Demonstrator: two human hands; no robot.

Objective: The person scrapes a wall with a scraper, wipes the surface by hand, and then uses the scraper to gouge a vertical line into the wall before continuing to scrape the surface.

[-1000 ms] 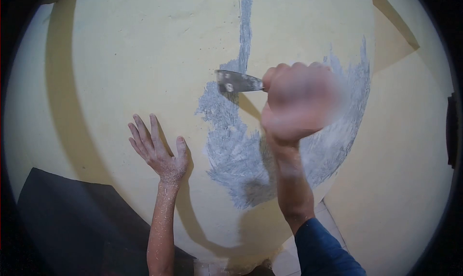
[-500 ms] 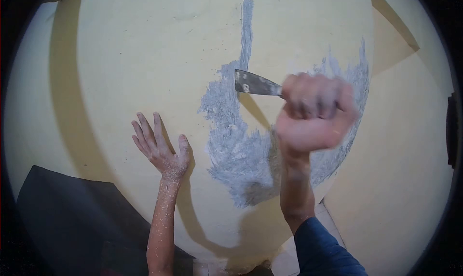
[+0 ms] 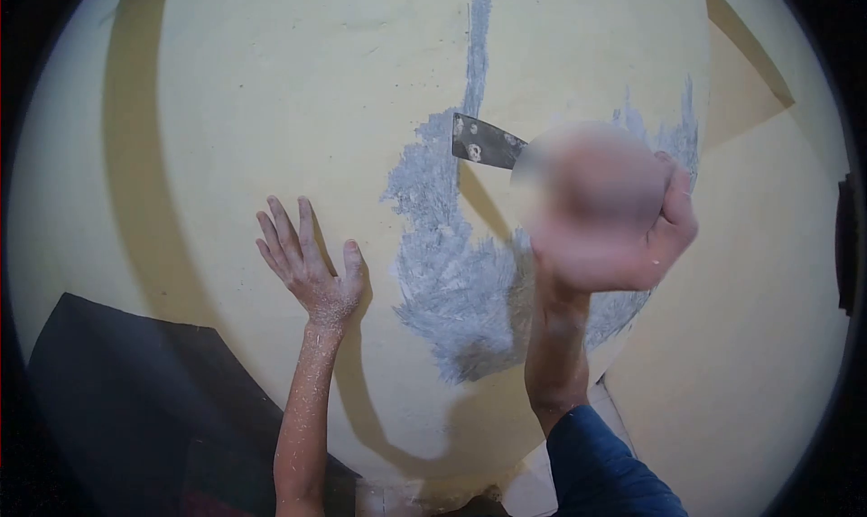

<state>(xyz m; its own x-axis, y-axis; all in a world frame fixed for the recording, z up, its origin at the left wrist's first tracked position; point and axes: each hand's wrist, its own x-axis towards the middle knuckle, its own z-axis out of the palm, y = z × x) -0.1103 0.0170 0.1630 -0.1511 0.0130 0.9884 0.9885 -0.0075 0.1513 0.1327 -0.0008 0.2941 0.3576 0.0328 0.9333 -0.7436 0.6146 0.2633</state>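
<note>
A pale yellow wall (image 3: 271, 93) fills the view, with a large scraped grey patch (image 3: 452, 282) in its middle and a thin grey stripe rising above it. My right hand (image 3: 605, 214) is closed in a fist around the handle of a metal scraper (image 3: 486, 142). The blade points left and touches the wall at the upper part of the grey patch. My left hand (image 3: 312, 264) lies flat on the yellow paint to the left of the patch, fingers spread, holding nothing. White dust covers my left forearm.
A dark surface (image 3: 135, 400) lies at the lower left below the wall. The wall's corner and an adjoining yellow wall (image 3: 750, 336) stand at the right. A strip of pale floor (image 3: 614, 409) shows near my blue sleeve.
My right hand and the scraper have shifted to the right and slightly up along the grey patch. My left hand stays flat on the wall.
</note>
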